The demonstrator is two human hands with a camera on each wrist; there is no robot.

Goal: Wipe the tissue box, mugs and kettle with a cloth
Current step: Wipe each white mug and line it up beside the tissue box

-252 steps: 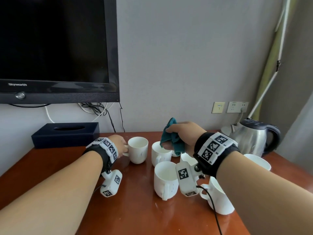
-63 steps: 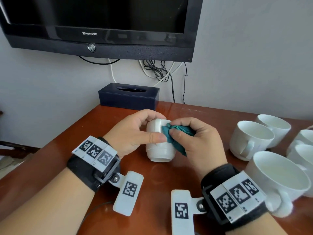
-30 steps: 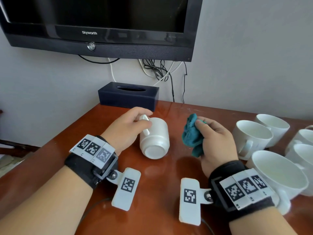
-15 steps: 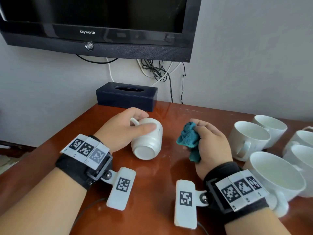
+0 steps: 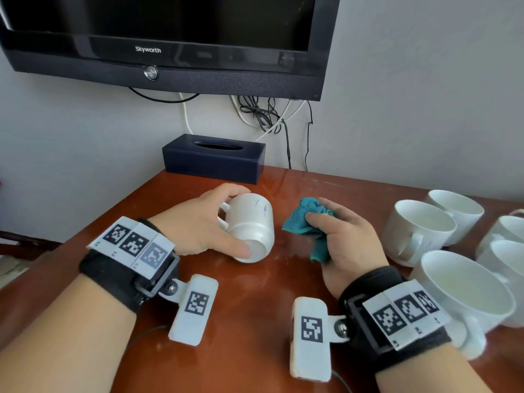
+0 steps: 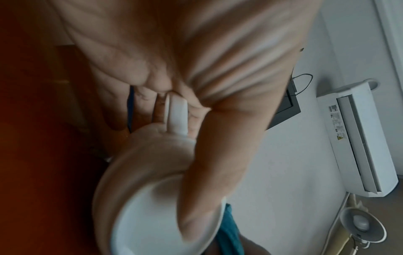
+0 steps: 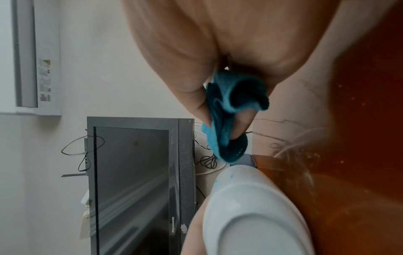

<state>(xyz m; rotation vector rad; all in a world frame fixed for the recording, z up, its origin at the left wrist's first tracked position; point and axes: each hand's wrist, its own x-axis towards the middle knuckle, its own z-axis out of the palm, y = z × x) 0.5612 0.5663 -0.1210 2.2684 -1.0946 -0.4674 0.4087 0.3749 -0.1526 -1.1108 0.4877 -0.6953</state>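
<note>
On the table (image 5: pixel 249 321), the tissue box (image 5: pixel 214 158) stands behind the tipped mug (image 5: pixel 252 225), other mugs (image 5: pixel 419 231) right.

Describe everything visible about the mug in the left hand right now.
The mug is plain glossy white, ceramic by its look, with a loop handle and small blue marks on its side. It is tipped over, base toward the camera, mouth facing away. The left hand holds it above the wooden table: fingers at the handle, thumb across the base rim. Whether it touches the table cannot be told. The teal cloth, bunched in the right hand, is beside it, not touching.
</note>
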